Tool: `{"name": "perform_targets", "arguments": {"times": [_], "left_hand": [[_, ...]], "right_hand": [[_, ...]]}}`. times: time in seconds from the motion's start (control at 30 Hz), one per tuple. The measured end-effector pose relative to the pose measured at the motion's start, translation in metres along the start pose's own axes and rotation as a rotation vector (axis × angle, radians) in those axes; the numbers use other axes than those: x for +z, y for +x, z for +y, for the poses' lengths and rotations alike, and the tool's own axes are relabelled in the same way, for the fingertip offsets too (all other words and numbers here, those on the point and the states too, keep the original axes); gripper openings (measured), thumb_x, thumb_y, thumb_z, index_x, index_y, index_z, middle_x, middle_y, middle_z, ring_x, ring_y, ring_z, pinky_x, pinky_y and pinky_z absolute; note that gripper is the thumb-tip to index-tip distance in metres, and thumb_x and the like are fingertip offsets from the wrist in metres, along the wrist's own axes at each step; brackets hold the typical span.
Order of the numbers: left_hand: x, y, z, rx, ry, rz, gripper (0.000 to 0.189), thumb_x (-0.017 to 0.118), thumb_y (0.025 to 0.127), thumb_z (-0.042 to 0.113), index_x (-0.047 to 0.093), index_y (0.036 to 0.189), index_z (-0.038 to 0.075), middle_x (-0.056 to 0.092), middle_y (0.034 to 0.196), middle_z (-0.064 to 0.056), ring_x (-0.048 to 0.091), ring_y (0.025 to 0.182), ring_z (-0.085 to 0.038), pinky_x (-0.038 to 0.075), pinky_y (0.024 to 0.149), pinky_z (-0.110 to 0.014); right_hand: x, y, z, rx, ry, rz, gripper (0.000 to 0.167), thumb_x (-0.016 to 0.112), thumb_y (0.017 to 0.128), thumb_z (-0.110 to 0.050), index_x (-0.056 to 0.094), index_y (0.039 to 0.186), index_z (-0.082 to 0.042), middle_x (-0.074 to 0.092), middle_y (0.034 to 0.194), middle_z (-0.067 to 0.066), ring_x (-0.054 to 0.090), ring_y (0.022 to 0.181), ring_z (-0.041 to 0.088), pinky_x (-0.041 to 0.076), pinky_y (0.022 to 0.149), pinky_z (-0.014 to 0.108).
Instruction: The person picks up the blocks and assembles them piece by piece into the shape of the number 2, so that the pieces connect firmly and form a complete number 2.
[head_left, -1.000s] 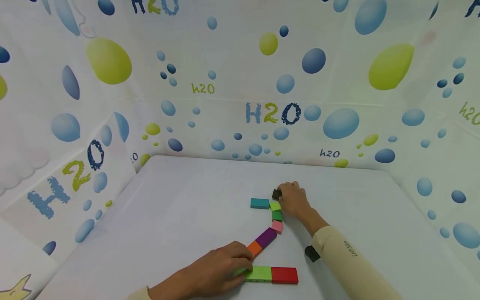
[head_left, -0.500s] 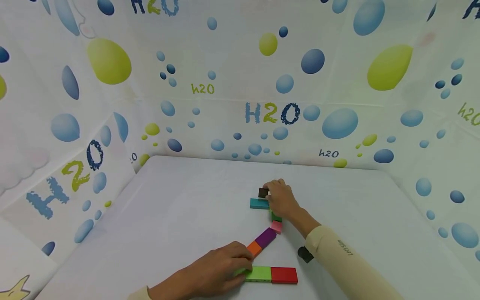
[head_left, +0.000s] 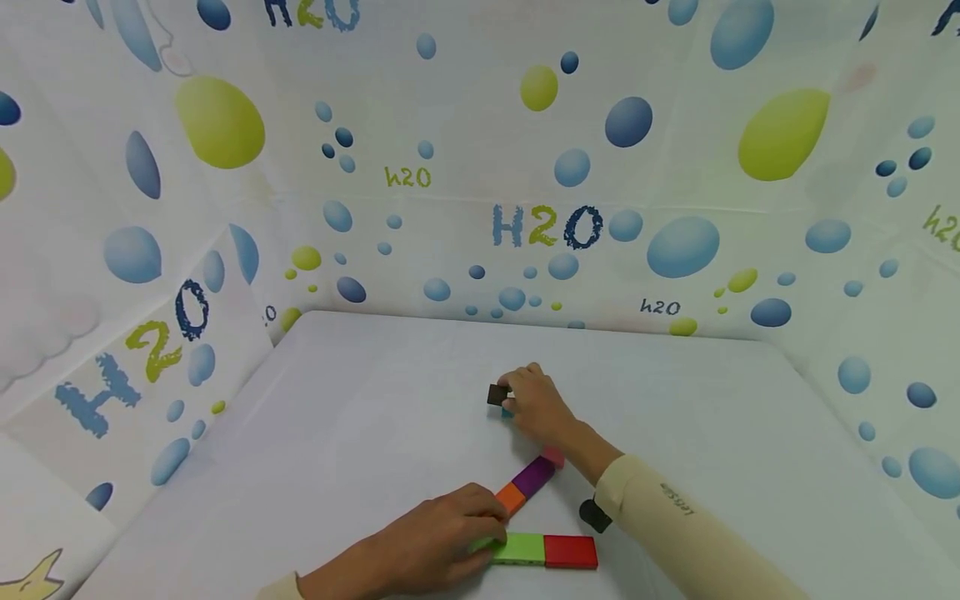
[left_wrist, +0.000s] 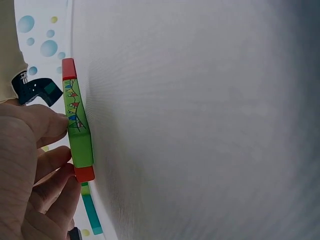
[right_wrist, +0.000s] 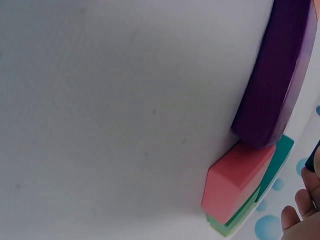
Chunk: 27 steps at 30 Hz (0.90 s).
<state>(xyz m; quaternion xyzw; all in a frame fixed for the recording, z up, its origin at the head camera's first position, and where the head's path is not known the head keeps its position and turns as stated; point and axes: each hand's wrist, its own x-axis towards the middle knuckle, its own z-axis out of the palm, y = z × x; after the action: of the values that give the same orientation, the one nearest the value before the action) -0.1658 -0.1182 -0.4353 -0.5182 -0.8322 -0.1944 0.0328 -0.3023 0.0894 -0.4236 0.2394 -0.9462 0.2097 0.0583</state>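
Observation:
In the head view my right hand (head_left: pixel 538 408) grips a small dark block (head_left: pixel 497 395) beside the partly covered teal block (head_left: pixel 507 412). The teal block (left_wrist: pixel 92 215) shows more fully in the left wrist view. With bent fingers, my left hand (head_left: pixel 450 533) rests on the left end of a light green block (head_left: pixel 521 548), its fingertips close to an orange block (head_left: pixel 512 500). In the left wrist view, this light green block (left_wrist: pixel 80 135) has a bunting print on its side. A red block (head_left: pixel 570 552) adjoins it on the right.
A purple block (head_left: pixel 534 477) slants from the orange one to a pink block (head_left: pixel 553 457). The right wrist view shows the pink block (right_wrist: pixel 235 180) against the purple block (right_wrist: pixel 277 70). Black gear (head_left: pixel 596 515) sits at the right wrist. A printed curtain (head_left: pixel 450 167) surrounds the white table (head_left: pixel 360 400).
My right hand has moved left with the dark block, from beyond the light green piece to beside the teal block's left end. The left hand stays in place.

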Motion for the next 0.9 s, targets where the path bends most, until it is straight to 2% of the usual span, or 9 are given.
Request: {"name": "perform_targets", "arguments": {"times": [0.23,0.7,0.9], "left_hand": [[-0.001,0.001,0.001,-0.005,0.004,0.007,0.015,0.069,0.097,0.021,0.073,0.112,0.021,0.062,0.126,0.008,0.054,0.119,-0.006,0.050,0.097,-0.021],[0.001,0.001,0.001,0.013,0.004,0.043,0.014,0.070,0.096,0.020,0.073,0.109,0.020,0.062,0.126,0.007,0.055,0.119,-0.006,0.050,0.097,-0.020],[0.001,0.002,0.002,0.009,0.005,0.043,0.014,0.071,0.096,0.019,0.072,0.110,0.021,0.062,0.126,0.007,0.055,0.119,-0.006,0.049,0.097,-0.019]], "right_hand": [[0.006,0.001,-0.011,-0.069,-0.060,-0.019,0.027,0.067,0.097,-0.013,0.064,0.122,-0.004,0.066,0.121,0.009,0.050,0.115,0.028,0.045,0.098,0.046],[0.012,0.001,-0.008,-0.067,-0.237,-0.054,0.029,0.068,0.098,-0.021,0.065,0.121,-0.005,0.067,0.119,0.008,0.051,0.113,0.026,0.046,0.097,0.044],[0.013,0.000,-0.009,-0.058,-0.242,-0.065,0.030,0.067,0.098,-0.022,0.065,0.123,-0.006,0.066,0.121,0.008,0.050,0.115,0.027,0.045,0.099,0.044]]}}
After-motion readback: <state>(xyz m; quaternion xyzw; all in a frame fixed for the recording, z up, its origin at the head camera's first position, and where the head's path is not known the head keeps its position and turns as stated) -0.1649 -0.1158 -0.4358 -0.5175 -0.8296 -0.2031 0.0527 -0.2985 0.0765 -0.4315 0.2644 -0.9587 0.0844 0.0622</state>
